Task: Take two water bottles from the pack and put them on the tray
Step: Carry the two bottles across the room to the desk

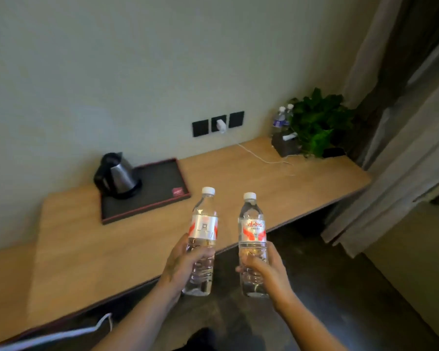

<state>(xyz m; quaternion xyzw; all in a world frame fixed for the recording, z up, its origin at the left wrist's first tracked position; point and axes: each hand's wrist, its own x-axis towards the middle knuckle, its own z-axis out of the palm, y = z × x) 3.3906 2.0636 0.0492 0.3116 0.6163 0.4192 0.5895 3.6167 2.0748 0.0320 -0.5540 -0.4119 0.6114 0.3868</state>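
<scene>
left bottle (203,231) upright, cap up | right bottle (252,236) upright

A long wooden desk (238,178) runs along a pale wall (112,72). A black and steel electric kettle (117,176) stands at the desk's left. On the wall above the desk sit 3 dark socket plates (218,124) in a row; a white charger (221,125) is plugged into the middle one, and its white cable (261,159) trails across the desk. At the far right end stand a leafy green plant (317,122), a dark tissue box (285,145) and 2 small bottles (282,117) beside it. Grey curtains (403,122) hang at the right.
</scene>
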